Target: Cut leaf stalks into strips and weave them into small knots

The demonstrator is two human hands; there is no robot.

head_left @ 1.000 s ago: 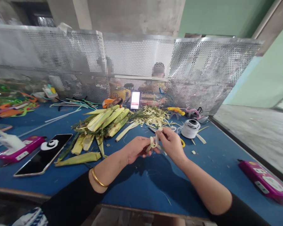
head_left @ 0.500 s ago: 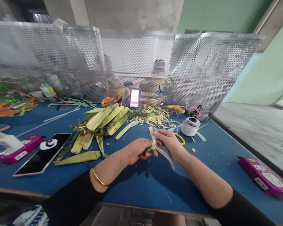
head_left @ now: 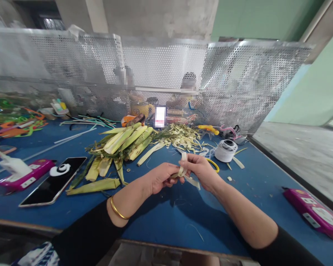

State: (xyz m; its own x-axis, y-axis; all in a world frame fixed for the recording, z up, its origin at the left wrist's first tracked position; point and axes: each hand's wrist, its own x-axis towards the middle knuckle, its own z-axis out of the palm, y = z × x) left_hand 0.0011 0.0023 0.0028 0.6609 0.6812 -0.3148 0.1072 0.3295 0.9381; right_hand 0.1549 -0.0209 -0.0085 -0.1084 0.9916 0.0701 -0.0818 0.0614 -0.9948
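Note:
Both hands meet over the middle of the blue table [head_left: 155,221]. Pale corn husk strips [head_left: 183,164] are pinched between them, one end standing up and another hanging toward the lower right. My left hand [head_left: 166,176] is closed round the base of the husk piece, its fingertips curled under. The thumb and fingers of my right hand [head_left: 198,166] press on the upright strip. Just behind the right hand lie yellow-handled scissors [head_left: 214,165], partly hidden. Left of the hands rests a pile of green-yellow corn husks [head_left: 127,140].
Husk scraps [head_left: 180,135] lie at the back beside a spool of white thread [head_left: 225,150]. A phone [head_left: 52,181] and a purple tissue pack [head_left: 27,173] sit left, another purple pack [head_left: 313,210] right. A perforated metal screen [head_left: 163,62] stands behind, with people beyond it.
The upper strip has turned more upright and bends over near my right fingers. The hanging end has shifted slightly left and up. My left hand keeps its grip.

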